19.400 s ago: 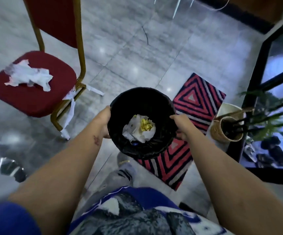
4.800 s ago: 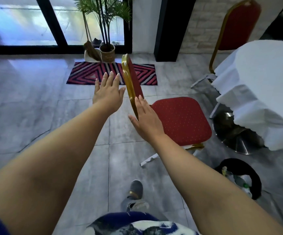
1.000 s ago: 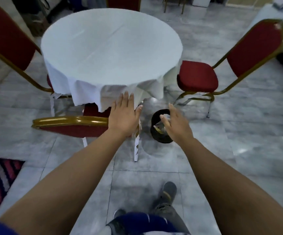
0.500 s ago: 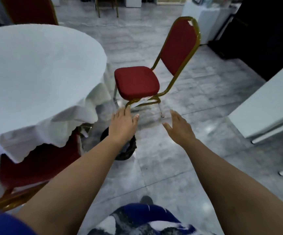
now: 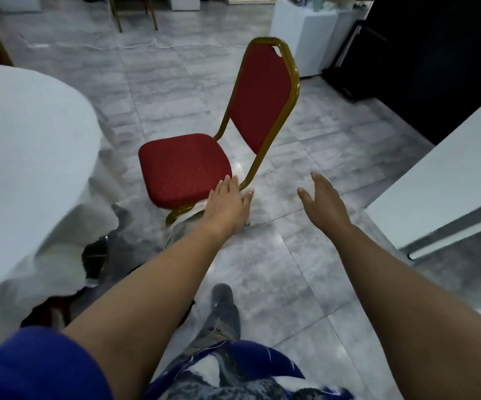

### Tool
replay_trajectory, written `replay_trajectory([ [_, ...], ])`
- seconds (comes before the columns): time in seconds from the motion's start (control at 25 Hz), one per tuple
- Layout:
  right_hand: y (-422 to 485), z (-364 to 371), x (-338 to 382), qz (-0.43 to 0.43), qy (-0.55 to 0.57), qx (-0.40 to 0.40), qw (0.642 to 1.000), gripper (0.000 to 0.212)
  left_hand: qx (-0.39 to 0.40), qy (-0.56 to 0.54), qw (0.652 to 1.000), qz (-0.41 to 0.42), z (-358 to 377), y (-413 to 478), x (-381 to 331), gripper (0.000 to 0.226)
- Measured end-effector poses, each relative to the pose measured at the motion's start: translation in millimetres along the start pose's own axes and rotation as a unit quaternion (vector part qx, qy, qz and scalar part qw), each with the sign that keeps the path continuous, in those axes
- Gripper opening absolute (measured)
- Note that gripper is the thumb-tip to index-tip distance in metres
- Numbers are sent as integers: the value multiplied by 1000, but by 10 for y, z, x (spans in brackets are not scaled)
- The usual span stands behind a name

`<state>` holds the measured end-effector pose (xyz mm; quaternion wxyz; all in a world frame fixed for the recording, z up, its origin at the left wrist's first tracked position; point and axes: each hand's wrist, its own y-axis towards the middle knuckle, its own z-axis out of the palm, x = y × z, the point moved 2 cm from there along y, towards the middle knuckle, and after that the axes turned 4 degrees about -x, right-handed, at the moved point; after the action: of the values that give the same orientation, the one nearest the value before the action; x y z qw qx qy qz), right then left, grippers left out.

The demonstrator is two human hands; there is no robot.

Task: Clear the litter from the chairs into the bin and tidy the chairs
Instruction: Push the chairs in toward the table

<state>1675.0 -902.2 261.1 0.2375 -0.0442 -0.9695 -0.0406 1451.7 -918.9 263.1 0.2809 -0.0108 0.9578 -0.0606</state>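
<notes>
A red padded chair (image 5: 184,166) with a gold frame stands in the middle of the floor, its seat bare and turned toward the round table. My left hand (image 5: 227,202) reaches out flat, fingers apart, over the near right corner of the seat; I cannot tell if it touches. My right hand (image 5: 321,200) is open and empty, held in the air to the right of the chair. Only a dark part of the black bin (image 5: 95,256) shows, under the tablecloth's hem at the lower left.
A round table with a white cloth (image 5: 25,157) fills the left side. A white table edge (image 5: 441,180) juts in at the right. White pedestals (image 5: 305,33) and another chair's gold legs (image 5: 132,13) stand at the back. Grey tiled floor lies between.
The view has swung right and closer to the red chair. Both hands have moved forward toward it; the bin has slid out to the lower left, mostly under the cloth.
</notes>
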Motion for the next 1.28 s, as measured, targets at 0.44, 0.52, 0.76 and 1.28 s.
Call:
replay_trajectory([
  [0.44,2919,-243,261,-11,37,-36,999,63,-45,-9,999,20,-232,2697,-856,66],
  [0.52,3439,-265,272,-22,53,-39,998,63,-57,-20,998,11,-175,3082,-977,67],
  [0.76,4869,-263,224,-110,63,-1,992,53,-80,-32,996,-19,156,4019,-1310,79],
  [1.28,6138,41,453,-293,19,155,943,53,-194,-40,975,-102,510,4918,-1934,78],
])
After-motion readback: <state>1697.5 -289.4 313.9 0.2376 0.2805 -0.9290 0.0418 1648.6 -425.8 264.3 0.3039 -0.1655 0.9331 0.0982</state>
